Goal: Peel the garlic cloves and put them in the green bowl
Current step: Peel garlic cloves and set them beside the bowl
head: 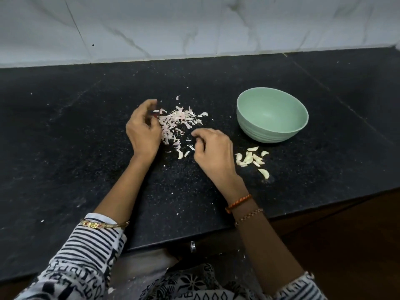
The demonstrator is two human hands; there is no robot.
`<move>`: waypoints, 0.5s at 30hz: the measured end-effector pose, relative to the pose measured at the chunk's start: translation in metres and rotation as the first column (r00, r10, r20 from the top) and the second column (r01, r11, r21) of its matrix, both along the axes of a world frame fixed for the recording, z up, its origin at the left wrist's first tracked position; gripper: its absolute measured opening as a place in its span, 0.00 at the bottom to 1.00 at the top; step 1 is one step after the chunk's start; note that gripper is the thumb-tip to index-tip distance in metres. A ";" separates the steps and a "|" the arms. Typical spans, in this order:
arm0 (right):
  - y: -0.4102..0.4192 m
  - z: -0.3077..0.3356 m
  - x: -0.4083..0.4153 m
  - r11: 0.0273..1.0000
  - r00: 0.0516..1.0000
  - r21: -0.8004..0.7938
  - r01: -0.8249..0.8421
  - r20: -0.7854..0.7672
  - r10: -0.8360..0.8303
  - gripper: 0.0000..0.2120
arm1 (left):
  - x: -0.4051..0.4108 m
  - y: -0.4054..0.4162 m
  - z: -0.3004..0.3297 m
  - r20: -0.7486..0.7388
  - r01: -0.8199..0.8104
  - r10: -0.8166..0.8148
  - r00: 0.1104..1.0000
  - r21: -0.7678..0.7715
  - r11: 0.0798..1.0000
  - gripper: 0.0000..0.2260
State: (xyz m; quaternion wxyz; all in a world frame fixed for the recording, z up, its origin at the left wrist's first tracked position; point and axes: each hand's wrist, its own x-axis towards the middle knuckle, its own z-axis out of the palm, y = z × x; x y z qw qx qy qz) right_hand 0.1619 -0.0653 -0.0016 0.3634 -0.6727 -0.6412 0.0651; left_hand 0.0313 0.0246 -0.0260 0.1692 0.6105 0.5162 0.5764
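The pale green bowl stands empty on the black counter, right of centre. Several peeled garlic cloves lie in a loose cluster just in front of the bowl. A pile of pinkish garlic skins is spread at the centre, with one more clove at its near edge. My left hand is cupped against the left side of the skins, fingers loosely curled. My right hand rests to the right of the pile, fingertips curled down onto the counter among stray skins. Neither hand visibly holds anything.
The black stone counter carries small white flecks of skin all over. A white marble-patterned wall rises behind it. The counter's front edge runs close to my body and drops away on the right to a dark brown floor.
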 end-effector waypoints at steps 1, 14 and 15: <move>0.009 0.003 0.000 0.997 1.000 -0.071 -0.011 0.010 0.012 0.14 | -0.002 0.001 -0.001 -0.046 -0.022 0.023 0.999 0.019 1.000 0.19; 0.079 -0.001 -0.026 0.886 0.966 -0.407 -0.224 0.030 0.258 0.33 | -0.026 0.013 0.005 -0.036 -0.054 0.048 0.998 -0.189 0.981 0.17; 0.082 -0.002 -0.030 0.886 0.963 -0.400 -0.234 0.032 0.268 0.30 | -0.026 0.012 0.005 -0.030 -0.050 0.045 0.999 -0.208 0.977 0.16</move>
